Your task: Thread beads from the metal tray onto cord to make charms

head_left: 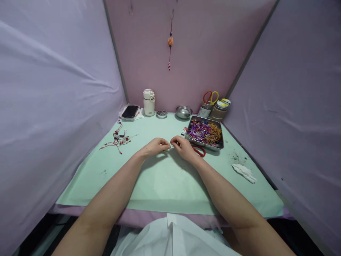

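Observation:
Above the middle of the pale green table cover (pixel 170 188), my left hand (pixel 157 145) and my right hand (pixel 182 146) meet almost fingertip to fingertip. Each is closed in a pinch. Whatever lies between the fingers is too small to make out. Red-handled scissors (pixel 199 151) lie beside my right wrist, partly hidden by it. Just beyond, a metal tray (pixel 205 144) holds a heap of purple, red and clear beads (pixel 201 131) and golden-brown cords (pixel 215 133). Off to the left lie red cords strung with beads (pixel 118 139).
Along the back stand a phone (pixel 130 111), a white bottle (pixel 149 103), a small round tin (pixel 161 114), a metal bowl (pixel 184 112) and a can with scissors (pixel 205 110). A beaded cord (pixel 170 42) hangs on the back wall. Crumpled tissue (pixel 244 172) lies at right.

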`<control>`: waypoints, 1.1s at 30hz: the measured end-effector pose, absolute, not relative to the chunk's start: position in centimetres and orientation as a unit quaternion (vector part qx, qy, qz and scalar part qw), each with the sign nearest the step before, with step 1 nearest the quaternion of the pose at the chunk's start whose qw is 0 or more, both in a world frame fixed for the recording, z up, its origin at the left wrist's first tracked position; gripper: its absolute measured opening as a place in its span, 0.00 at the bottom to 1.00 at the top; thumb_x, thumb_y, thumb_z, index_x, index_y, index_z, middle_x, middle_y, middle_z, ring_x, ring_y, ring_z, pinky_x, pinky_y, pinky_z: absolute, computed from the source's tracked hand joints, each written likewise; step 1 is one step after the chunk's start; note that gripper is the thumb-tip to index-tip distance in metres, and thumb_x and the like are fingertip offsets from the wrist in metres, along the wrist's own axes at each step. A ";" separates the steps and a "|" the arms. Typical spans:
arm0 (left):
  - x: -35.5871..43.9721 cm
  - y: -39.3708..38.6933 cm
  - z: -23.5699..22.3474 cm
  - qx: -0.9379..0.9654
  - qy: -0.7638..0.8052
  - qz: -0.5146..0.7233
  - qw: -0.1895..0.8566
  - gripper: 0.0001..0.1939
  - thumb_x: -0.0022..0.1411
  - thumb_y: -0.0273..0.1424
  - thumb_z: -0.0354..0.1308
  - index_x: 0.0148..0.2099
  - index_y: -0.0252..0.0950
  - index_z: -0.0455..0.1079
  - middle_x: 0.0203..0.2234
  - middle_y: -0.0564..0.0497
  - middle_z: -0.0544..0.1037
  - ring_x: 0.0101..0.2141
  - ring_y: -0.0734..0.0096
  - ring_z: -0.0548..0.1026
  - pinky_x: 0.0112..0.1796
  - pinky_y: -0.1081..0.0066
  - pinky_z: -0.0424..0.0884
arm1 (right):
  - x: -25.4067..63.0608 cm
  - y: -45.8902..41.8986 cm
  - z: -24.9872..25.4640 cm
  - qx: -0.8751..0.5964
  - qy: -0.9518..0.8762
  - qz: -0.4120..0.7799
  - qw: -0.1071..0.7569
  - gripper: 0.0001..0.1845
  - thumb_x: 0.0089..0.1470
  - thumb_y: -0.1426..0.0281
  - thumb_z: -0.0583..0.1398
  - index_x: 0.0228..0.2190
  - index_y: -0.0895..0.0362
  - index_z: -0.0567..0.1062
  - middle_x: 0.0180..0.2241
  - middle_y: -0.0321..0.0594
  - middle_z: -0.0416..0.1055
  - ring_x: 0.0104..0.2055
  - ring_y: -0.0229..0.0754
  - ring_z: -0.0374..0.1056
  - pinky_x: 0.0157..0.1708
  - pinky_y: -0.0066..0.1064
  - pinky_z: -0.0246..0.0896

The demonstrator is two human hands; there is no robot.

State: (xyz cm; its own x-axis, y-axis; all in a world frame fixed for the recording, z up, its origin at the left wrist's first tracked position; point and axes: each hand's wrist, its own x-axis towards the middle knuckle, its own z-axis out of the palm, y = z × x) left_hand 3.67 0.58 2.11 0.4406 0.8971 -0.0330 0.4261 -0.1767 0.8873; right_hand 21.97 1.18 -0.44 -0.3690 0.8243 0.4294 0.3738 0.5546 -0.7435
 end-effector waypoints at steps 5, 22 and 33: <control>3.6 1.1 1.4 0.718 0.466 0.276 0.437 0.12 0.49 0.39 0.58 0.30 0.36 0.75 0.26 0.49 0.76 0.28 0.72 0.69 0.32 0.71 0.62 | 21.7 1.2 -0.3 -0.406 -0.705 0.387 0.434 0.07 0.48 0.66 0.58 0.28 0.56 0.73 0.27 0.35 0.70 0.30 0.38 0.63 0.33 0.30 0.56; 3.9 0.9 1.2 0.749 0.481 0.327 0.318 0.08 0.52 0.35 0.57 0.30 0.37 0.74 0.31 0.46 0.77 0.33 0.66 0.72 0.36 0.68 0.65 | 21.6 0.9 -0.2 -0.418 -0.536 0.601 0.421 0.12 0.38 0.65 0.66 0.26 0.58 0.73 0.22 0.34 0.68 0.24 0.33 0.60 0.24 0.26 0.51; 4.3 1.0 1.2 0.655 0.540 0.364 0.384 0.14 0.50 0.40 0.57 0.33 0.33 0.72 0.27 0.49 0.75 0.21 0.74 0.69 0.23 0.72 0.65 | 21.7 1.1 0.4 -0.463 -0.540 0.579 0.398 0.10 0.44 0.66 0.60 0.29 0.57 0.76 0.31 0.40 0.73 0.27 0.34 0.62 0.24 0.25 0.52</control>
